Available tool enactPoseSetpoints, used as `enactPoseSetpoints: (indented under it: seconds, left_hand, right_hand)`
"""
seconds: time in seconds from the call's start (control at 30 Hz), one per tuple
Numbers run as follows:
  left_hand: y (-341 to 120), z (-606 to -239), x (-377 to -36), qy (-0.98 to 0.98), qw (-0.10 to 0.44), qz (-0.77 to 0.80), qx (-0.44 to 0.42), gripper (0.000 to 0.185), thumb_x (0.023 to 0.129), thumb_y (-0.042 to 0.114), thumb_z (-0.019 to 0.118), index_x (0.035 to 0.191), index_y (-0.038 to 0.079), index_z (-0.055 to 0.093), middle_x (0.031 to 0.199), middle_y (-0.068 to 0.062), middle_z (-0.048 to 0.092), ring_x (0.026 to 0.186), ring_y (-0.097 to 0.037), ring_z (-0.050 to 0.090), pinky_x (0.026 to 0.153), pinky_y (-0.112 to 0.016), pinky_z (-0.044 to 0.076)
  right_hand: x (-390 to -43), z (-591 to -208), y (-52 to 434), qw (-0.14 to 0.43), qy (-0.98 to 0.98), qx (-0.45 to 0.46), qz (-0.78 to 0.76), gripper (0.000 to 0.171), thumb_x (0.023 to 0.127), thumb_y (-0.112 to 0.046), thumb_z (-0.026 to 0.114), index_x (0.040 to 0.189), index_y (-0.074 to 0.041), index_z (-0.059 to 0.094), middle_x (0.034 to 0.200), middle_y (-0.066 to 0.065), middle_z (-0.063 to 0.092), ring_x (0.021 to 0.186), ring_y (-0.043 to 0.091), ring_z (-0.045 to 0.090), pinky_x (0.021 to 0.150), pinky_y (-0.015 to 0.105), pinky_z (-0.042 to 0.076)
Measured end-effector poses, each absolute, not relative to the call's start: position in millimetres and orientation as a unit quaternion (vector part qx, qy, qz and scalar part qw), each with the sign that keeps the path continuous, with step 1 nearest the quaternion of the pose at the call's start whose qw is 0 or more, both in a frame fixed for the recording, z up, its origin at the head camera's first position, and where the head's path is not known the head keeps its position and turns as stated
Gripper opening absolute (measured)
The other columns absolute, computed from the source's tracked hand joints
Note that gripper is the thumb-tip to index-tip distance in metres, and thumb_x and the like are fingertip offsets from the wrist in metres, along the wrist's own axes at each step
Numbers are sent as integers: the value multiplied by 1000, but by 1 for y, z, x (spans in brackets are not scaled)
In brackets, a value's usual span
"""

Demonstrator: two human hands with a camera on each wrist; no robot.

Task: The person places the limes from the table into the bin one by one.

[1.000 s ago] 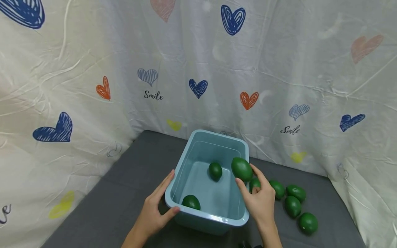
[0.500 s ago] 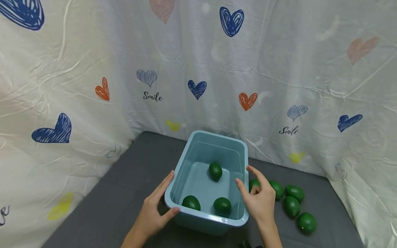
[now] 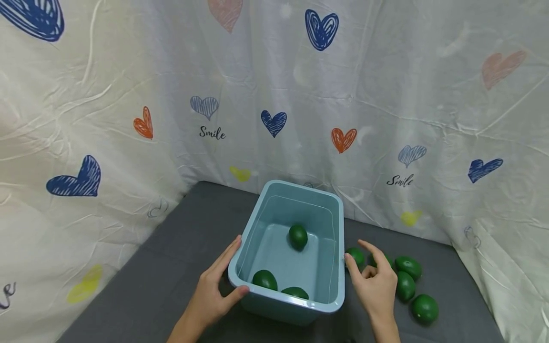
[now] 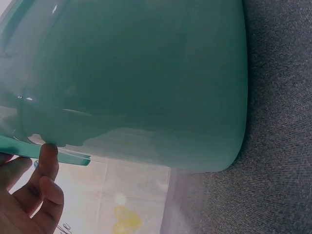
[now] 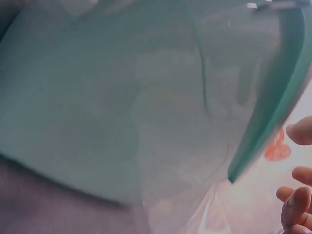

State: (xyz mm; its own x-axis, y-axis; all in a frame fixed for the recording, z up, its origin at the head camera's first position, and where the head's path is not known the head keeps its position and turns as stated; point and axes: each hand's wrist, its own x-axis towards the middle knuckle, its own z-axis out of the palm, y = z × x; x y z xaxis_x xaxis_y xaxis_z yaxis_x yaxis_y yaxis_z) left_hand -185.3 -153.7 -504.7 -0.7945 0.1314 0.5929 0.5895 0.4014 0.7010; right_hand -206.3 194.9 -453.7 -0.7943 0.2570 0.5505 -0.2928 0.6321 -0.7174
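Note:
A light blue plastic tub stands on the dark grey cloth. My left hand rests on its near left corner, fingers straight along the side and thumb over the front rim. In the left wrist view, the fingertips touch the outer wall under the rim. Inside lie three glossy dark green avocados: one toward the middle, one at the near left, and a third partly hidden by the front rim. My right hand is just outside the right rim, thumb and forefinger apart, holding nothing, beside an avocado.
Several more avocados lie on the cloth right of the tub, among them one at the near end and one farther back. A white curtain printed with hearts hangs behind and to the left.
My right hand let go of an avocado, which dropped into the tub and rolled left along the near wall. The hand then moved right, off the rim. My left hand stayed put.

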Motion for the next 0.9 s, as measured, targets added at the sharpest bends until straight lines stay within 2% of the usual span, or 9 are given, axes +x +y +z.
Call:
enactPoseSetpoints:
  seconds: [0.17, 0.47, 0.53, 0.57, 0.63, 0.67, 0.77, 0.9]
  left_hand:
    - [-153, -504, -186, -806, 229, -498, -224, 94, 86, 18, 85, 167, 16, 37, 169, -12, 40, 154, -9, 38, 115, -12, 33]
    - [-153, -503, -185, -809, 231, -495, -217, 94, 85, 15, 86, 166, 15, 38, 169, -6, 40, 154, -7, 38, 115, -11, 33]
    - [-153, -504, -185, -809, 231, -494, -218, 94, 85, 15, 86, 166, 15, 38, 169, -7, 40, 154, -6, 38, 115, -11, 33]
    - [-153, -504, -185, -810, 231, -494, -218, 94, 85, 15, 86, 166, 15, 38, 169, -8, 40, 154, -6, 38, 114, -10, 33]
    - [-153, -504, -185, -810, 231, -493, -220, 94, 85, 14, 86, 166, 15, 38, 169, -10, 41, 154, -6, 38, 114, -10, 33]
    - [-153, -504, -185, -809, 231, -493, -220, 95, 84, 13, 86, 166, 15, 38, 168, -11, 41, 154, -7, 38, 114, -10, 33]
    - [-153, -503, -185, -810, 230, -493, -220, 95, 84, 12, 86, 166, 15, 38, 168, -11, 41, 154, -6, 38, 115, -10, 33]
    - [-153, -503, -186, -808, 229, -494, -224, 94, 85, 14, 86, 166, 14, 38, 169, -7, 40, 154, -7, 38, 113, -11, 35]
  right_hand:
    - [-203, -461, 211, 330, -852, -9, 407, 42, 90, -15, 87, 129, -12, 73, 128, 14, 71, 33, 0, 38, 34, 22, 34]
    - [-203, -477, 229, 343, -877, -29, 335, 46, 86, -19, 90, 127, -6, 73, 129, 19, 71, 37, -2, 39, 39, 21, 37]
    - [-204, -482, 232, 346, -882, -37, 316, 49, 84, -20, 91, 127, -5, 73, 129, 19, 71, 40, 4, 43, 43, 24, 41]
    - [-204, -485, 234, 347, -885, -41, 307, 50, 83, -20, 91, 127, -4, 73, 129, 20, 71, 46, 10, 53, 48, 29, 47]
    - [-206, -491, 237, 346, -892, -48, 288, 53, 82, -20, 92, 128, -3, 72, 131, 21, 70, 67, 25, 68, 61, 41, 57]
    - [-207, -495, 239, 343, -895, -52, 281, 54, 82, -20, 92, 129, -2, 72, 132, 22, 69, 80, 33, 72, 68, 49, 59]
    - [-211, -504, 244, 328, -904, -62, 267, 58, 83, -22, 91, 133, -1, 69, 137, 24, 66, 113, 48, 68, 83, 65, 56]
    - [-215, -513, 251, 294, -918, -82, 253, 63, 85, -24, 89, 139, 0, 65, 142, 27, 60, 97, 51, 69, 74, 66, 56]
